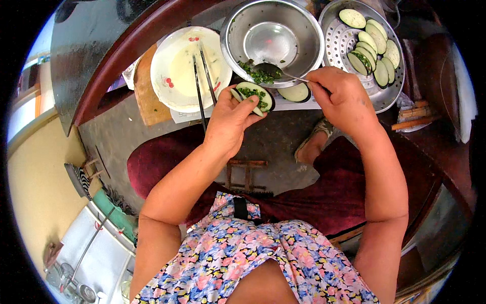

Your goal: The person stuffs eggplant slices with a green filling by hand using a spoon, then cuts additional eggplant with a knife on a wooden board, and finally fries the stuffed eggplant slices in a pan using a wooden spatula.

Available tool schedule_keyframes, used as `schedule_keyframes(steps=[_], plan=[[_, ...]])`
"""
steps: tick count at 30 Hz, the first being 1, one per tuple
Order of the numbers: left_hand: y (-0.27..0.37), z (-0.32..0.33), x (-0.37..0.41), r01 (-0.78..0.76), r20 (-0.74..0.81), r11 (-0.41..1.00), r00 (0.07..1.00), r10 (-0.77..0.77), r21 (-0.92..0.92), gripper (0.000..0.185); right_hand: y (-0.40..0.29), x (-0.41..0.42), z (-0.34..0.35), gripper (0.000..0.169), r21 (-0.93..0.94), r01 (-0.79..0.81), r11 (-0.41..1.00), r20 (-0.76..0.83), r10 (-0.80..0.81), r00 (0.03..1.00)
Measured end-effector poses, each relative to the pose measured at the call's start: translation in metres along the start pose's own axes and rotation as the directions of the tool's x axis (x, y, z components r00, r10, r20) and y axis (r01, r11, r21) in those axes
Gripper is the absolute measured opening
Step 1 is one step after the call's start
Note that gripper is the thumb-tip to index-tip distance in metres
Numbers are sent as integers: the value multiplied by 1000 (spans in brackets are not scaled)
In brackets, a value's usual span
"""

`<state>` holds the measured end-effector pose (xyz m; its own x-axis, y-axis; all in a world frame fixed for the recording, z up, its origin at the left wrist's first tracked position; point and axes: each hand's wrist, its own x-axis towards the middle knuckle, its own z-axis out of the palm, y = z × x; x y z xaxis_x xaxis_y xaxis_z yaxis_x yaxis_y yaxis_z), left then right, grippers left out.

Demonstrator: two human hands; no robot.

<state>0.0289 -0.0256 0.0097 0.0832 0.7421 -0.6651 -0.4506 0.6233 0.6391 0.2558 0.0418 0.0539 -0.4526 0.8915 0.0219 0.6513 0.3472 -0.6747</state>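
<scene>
My left hand (231,117) pinches an eggplant slice (267,99) that is split like a pocket, with chopped green filling between its two layers. In my right hand (338,97) is the handle of a metal spoon (294,77); its bowl rests on chopped greens (262,76) at the near side of a steel bowl (273,38). Under the bowl's near rim, between my hands, another eggplant slice (294,93) lies on a pale surface. To the right, a perforated steel tray (336,49) holds several eggplant slices (376,36), one pair of them with greens inside.
A white bowl of pale batter (182,72) stands left of the steel bowl, with black-tipped chopsticks (205,72) leaning in it. A wooden board (152,104) lies partly under it. My knees and a small wooden stool (246,171) are below.
</scene>
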Motion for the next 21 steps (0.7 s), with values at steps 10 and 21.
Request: schedule_keyframes(steps=[10, 21], plan=[[-19, 0, 16, -18, -17, 1000, 1000, 17, -16, 31, -10, -14, 6, 13, 13, 28, 1000, -32, -28, 999], [-25, 2, 19, -3, -10, 996, 1000, 2, -94, 31, -10, -21, 5, 15, -18, 52, 998, -13, -52, 999]])
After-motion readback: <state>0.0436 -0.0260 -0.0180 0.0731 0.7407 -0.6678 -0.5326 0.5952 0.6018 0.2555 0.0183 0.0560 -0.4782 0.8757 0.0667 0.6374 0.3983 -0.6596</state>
